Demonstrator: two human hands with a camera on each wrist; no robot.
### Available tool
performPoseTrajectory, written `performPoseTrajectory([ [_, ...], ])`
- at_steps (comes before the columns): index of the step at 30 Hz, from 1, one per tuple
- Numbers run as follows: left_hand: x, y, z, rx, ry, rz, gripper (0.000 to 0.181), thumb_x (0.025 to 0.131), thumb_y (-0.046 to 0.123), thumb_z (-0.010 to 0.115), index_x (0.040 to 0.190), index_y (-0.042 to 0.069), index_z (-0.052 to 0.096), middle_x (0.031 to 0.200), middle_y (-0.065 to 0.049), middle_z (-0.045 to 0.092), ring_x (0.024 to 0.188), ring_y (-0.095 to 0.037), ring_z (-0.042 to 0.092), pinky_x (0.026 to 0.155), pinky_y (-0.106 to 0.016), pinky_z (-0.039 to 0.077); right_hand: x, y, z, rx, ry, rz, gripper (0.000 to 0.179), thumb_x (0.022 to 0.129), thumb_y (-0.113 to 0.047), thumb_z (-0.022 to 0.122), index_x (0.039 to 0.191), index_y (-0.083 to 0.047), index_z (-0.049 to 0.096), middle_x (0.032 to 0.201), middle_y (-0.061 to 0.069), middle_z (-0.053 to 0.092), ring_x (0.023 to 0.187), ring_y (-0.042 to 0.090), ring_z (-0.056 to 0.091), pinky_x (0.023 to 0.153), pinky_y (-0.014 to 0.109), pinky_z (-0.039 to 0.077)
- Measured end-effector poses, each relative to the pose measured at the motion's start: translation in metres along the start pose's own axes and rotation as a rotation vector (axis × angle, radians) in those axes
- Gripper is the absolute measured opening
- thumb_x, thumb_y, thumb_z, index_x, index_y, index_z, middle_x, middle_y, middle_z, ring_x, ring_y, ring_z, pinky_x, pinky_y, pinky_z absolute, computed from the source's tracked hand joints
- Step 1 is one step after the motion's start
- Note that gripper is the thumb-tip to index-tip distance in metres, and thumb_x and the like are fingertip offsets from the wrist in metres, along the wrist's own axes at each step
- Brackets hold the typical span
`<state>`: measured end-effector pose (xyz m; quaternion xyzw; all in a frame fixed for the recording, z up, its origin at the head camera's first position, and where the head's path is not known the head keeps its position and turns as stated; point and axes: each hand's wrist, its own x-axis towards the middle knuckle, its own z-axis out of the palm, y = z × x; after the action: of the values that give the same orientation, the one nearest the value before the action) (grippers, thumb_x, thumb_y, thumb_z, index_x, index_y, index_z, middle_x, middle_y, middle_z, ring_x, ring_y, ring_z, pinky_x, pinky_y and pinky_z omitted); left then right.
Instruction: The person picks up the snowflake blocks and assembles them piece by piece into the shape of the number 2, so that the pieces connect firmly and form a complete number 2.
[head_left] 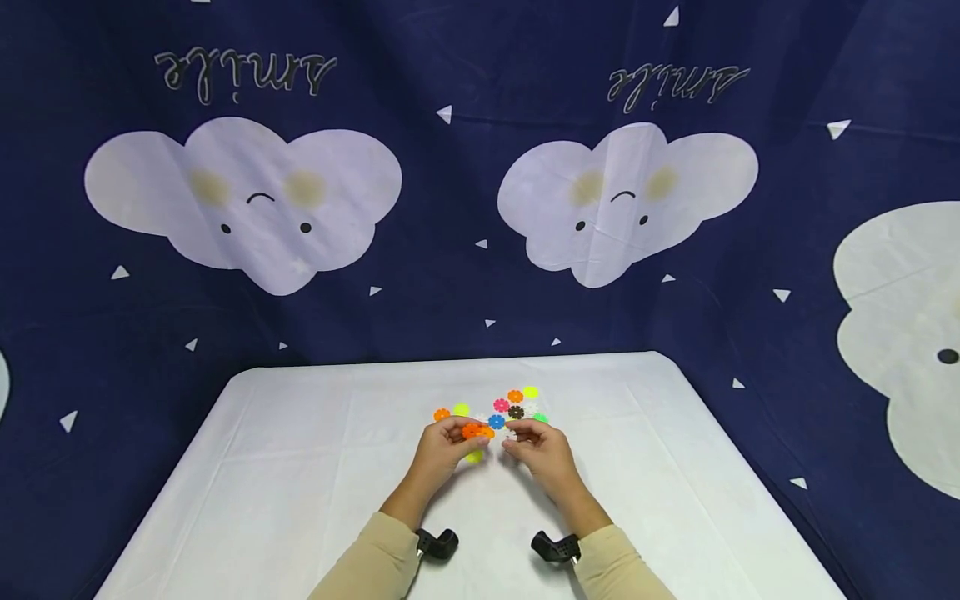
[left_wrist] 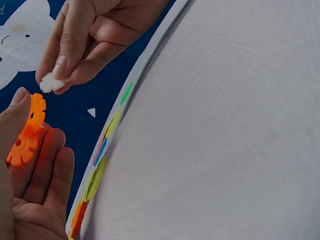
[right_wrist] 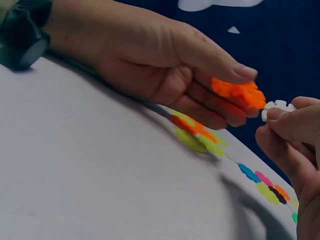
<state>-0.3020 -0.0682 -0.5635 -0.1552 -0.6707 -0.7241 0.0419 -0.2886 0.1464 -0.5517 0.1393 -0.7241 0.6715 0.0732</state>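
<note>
While the left hand (head_left: 444, 443) pinches two joined orange discs (left_wrist: 25, 135) between thumb and fingertips, the right hand (head_left: 542, 450) pinches a single white disc (right_wrist: 277, 107) and holds it just beside the orange pair, edges near but not yet interlocked. Both hands hover above the white table (head_left: 300, 467), near its middle. Judged from this, one connection is complete and the white piece remains to be slotted in. Beyond the hands, loose discs (head_left: 516, 406) in orange, yellow, pink, blue, brown and green lie flat on the table, unassembled; a yellow disc (head_left: 474, 457) lies under the left hand.
</note>
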Motion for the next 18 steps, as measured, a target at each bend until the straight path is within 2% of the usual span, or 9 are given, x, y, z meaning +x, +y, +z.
performPoseTrajectory([
  [5,-0.0016,0.0009,-0.0007,0.019,-0.009,0.008,0.026,0.088,0.001,0.086,0.111,-0.006,0.076,0.095,-0.013,0.077,0.080,-0.015,0.069,0.070,-0.022,0.058,-0.0028,-0.0019,0.0064,0.065,-0.017,-0.009,0.036,0.084,0.017,0.079,0.119,0.015,0.070,0.102,0.023,0.070,0.088,0.028,0.072,0.074,0.025,0.061],
  [9,-0.0021,0.0024,-0.0007,0.022,-0.011,0.005,0.026,0.088,0.001,0.086,0.111,-0.005,0.076,0.096,-0.013,0.077,0.080,-0.015,0.069,0.070,-0.022,0.058,-0.0034,-0.0014,0.0072,0.063,-0.004,-0.025,0.036,0.084,0.019,0.079,0.118,0.014,0.072,0.104,0.024,0.070,0.090,0.033,0.072,0.076,0.027,0.062],
  [13,-0.0017,0.0021,-0.0010,0.021,-0.014,0.004,0.025,0.087,0.001,0.086,0.110,-0.005,0.076,0.096,-0.014,0.077,0.080,-0.016,0.070,0.070,-0.023,0.058,-0.0033,-0.0011,0.0067,0.019,-0.018,-0.068,0.034,0.084,0.018,0.079,0.118,0.013,0.073,0.109,0.021,0.070,0.093,0.032,0.071,0.079,0.027,0.061],
  [18,-0.0016,0.0014,-0.0014,0.041,-0.020,0.022,0.024,0.088,0.000,0.085,0.110,-0.005,0.076,0.096,-0.014,0.077,0.082,-0.016,0.070,0.072,-0.023,0.059,-0.0033,0.0003,0.0062,-0.062,-0.037,-0.164,0.032,0.084,0.014,0.081,0.116,0.009,0.075,0.110,0.017,0.071,0.097,0.031,0.070,0.083,0.028,0.061],
])
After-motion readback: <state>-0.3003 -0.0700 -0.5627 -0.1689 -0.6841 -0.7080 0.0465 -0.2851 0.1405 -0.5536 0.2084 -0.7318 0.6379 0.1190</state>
